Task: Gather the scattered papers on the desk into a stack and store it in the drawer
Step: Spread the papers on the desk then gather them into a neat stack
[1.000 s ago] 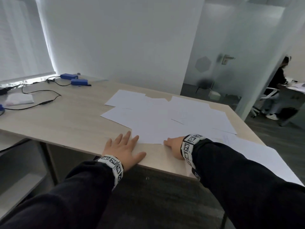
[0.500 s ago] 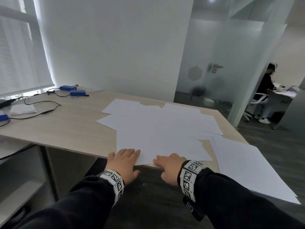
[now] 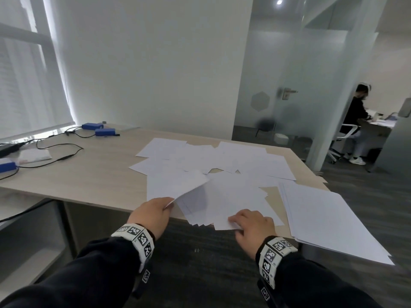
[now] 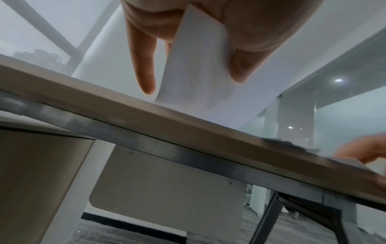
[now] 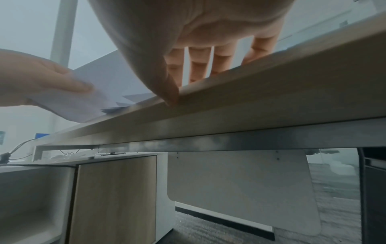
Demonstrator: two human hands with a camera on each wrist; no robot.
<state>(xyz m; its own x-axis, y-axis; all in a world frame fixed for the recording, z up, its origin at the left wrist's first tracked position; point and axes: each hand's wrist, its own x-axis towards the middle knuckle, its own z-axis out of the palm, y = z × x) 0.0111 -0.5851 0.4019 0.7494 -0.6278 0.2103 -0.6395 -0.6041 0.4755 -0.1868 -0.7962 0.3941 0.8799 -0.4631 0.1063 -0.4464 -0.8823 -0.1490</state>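
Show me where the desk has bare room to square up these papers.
Bare wood lies left of the scattered papers, between them and the black cable, down to the near desk edge. The right side is crowded: a big paper stack overhangs the corner. Left hand lifts a sheet; right hand presses papers.

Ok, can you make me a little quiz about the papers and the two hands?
1. True or false: the left hand pinches a lifted sheet.
2. What does the right hand rest on? A) the blue boxes B) loose papers at the desk's near edge C) a cable
3. Fill in: a neat pile lies to the ___ of the right hand.

Key: 1 true; 2 B; 3 right.
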